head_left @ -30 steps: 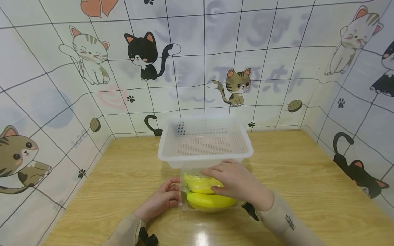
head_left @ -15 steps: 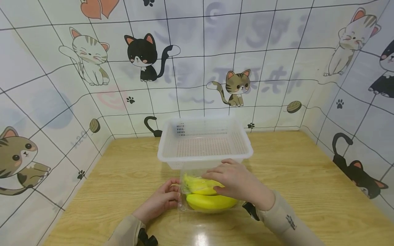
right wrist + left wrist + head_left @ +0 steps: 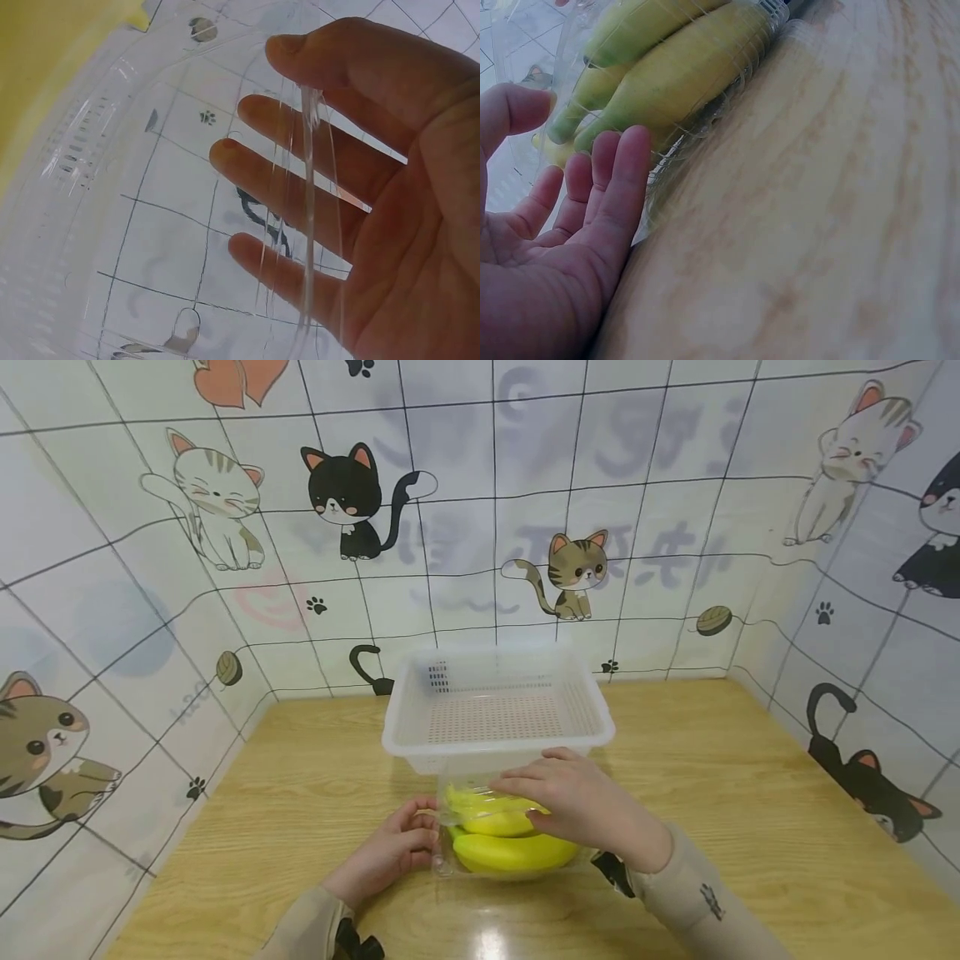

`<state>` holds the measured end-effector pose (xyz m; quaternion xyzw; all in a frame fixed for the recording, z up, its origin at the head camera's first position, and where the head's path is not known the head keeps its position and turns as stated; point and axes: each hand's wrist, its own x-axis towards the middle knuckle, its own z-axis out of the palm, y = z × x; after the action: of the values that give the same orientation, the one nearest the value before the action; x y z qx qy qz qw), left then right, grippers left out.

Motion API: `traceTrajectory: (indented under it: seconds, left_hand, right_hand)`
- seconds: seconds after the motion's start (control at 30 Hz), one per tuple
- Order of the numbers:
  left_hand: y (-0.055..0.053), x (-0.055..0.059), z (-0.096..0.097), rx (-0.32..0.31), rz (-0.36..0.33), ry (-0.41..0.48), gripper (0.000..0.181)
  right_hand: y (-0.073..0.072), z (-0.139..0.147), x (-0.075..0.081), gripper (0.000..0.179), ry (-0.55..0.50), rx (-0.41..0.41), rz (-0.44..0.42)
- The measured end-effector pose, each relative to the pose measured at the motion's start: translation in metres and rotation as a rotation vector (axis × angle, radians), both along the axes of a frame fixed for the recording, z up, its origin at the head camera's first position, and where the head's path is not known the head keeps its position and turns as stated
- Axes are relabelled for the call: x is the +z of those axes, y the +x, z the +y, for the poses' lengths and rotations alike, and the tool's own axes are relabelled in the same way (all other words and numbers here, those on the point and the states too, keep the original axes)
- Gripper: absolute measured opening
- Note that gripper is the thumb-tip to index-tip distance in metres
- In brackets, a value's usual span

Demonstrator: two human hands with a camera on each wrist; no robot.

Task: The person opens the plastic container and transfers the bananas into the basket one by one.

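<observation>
Right hand (image 3: 577, 802) pinches the clear lid (image 3: 471, 768); left hand (image 3: 393, 852) — fingers extended — touches the left side of the clamshell container (image 3: 444, 862). Bananas (image 3: 513, 853) lie inside it, on the worktop (image 3: 300, 777), before the perforated basket (image 3: 498, 748) near the back edge.

Indoor nook (image 3: 480, 610), cartoon-cat walls (image 3: 660, 610), wood-grain table (image 3: 675, 760)

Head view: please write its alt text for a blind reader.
The right hand holds the partly open lid of a clear plastic clamshell of yellow bananas, with the left hand at the clamshell's side. Behind it on the wood-grain table stands a white perforated basket, before a wall with cartoon cats.
</observation>
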<state>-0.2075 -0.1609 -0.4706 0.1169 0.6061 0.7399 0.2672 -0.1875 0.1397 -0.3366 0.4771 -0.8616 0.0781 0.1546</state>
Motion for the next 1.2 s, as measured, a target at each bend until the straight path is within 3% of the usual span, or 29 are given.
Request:
traceTrajectory:
  seconds: [0.33, 0.8, 1.03, 1.2]
  left_hand:
    - [0.001, 0.0, 0.002, 0.008, -0.006, 0.005, 0.043]
    - [0.003, 0.002, 0.005, 0.037, 0.015, -0.02, 0.04]
    - [0.003, 0.003, 0.002, 0.018, 0.007, -0.026, 0.04]
    - [0.003, 0.005, -0.001, -0.009, 0.037, -0.045, 0.038]
  right_hand:
    - [0.0, 0.005, 0.002, 0.054, -0.031, -0.053, -0.064]
    - [0.001, 0.012, 0.01, 0.046, -0.054, -0.141, -0.022]
    - [0.001, 0.013, 0.01, 0.046, -0.046, -0.139, -0.033]
    - [0.002, 0.013, 0.011, 0.046, -0.051, -0.124, -0.033]
